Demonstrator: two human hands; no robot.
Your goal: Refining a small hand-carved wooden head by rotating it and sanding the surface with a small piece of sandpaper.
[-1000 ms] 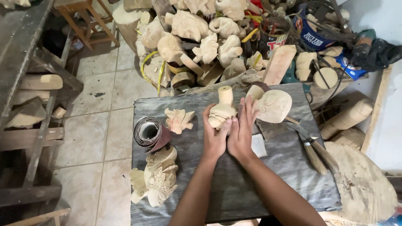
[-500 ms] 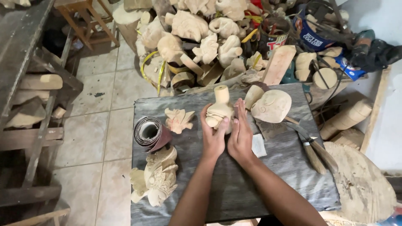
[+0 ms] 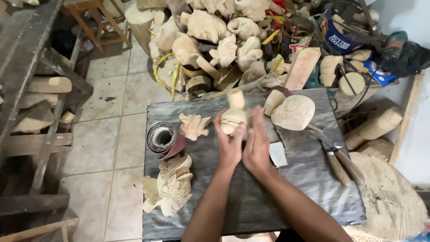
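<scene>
Both my hands hold a small pale wood carving (image 3: 234,115) above the middle of a dark grey wooden worktable (image 3: 251,197). My left hand (image 3: 229,144) grips its left and lower side. My right hand (image 3: 257,142) presses against its right side, fingers pointing up. The carving's round peg-like top sticks out above my fingers; its lower part is hidden by them.
On the table lie a roll of sandpaper (image 3: 164,139), a small leaf-like carving (image 3: 193,125), a detailed carved figure (image 3: 171,184), a rounded mask blank (image 3: 294,112), a paper scrap (image 3: 278,154) and chisels (image 3: 337,157). Several unfinished carvings (image 3: 215,40) are heaped behind. Wooden shelving (image 3: 36,98) stands left.
My hands have lifted the carving slightly toward the table's far edge and turned it a little between them. Everything else on the table stayed put.
</scene>
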